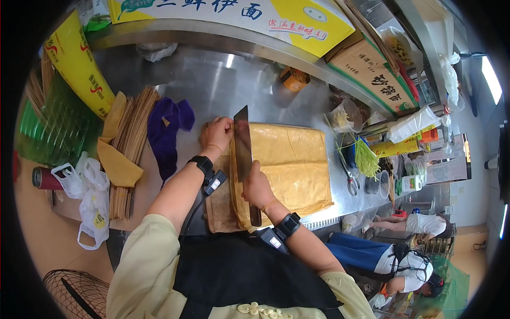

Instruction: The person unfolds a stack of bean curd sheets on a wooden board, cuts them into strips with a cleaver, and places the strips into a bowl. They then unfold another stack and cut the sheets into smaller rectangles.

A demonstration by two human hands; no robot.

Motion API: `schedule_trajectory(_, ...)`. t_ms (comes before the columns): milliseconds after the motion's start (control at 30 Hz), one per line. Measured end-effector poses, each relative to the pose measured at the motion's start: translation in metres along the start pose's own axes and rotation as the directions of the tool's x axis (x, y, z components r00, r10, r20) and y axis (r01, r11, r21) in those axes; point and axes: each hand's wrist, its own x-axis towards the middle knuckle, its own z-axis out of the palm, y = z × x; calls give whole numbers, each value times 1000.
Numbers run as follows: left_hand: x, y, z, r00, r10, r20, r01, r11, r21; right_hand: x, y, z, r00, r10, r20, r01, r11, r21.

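**Step in hand: slicing the sheet stack**

The stack of yellow sheets (292,159) lies flat on the steel counter (212,85), directly in front of the person. All positions below are given from this stack.

- Right hand (257,187): closed around the handle of the cleaver (243,141), at the stack's near left corner. The blade stands edge-down and runs front to back along the stack's left margin.
- Left hand (217,134): not gripping. It is pressed down at the stack's far left corner, fingers bent, just left of the blade. The hands are apart, with the blade between them.

**Recommended technique**
1. Keep the blade parallel to the stack's left edge so the strip comes off even.
2. Keep the left fingertips tucked back from the blade face.
3. Hold the layers down firmly, as loose sheets are likely to slide.

**Edges and clearance**
- Left of the stack: a darker strip (217,207) lies touching it. Beyond that are a purple cloth (167,133) and bamboo skewers (133,143), which leave little room.
- Right of the stack: scissors (350,178) and a green bundle (365,157) lie near it.
- Behind the stack: bare counter offers the most open room.
- In front of the stack: the counter edge is close, so avoid drawing the cleaver past it.
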Motion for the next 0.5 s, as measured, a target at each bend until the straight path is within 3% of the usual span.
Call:
schedule_trajectory(233, 4, 6, -5, 997, -62, 54, 59, 997, 47, 1, -5, 2, 999, 46, 10, -46, 998, -32)
schedule_trajectory(333, 6, 8, -5, 996, -63, 60, 59, 996, 67, -1, -9, 0, 1000, -4, -18, 2, 997, -83)
schedule_trajectory(500, 6, 8, -6, 998, -36, 52, 31, 995, 97, 5, -16, -6, 990, 132, 58, -132, 991, -18)
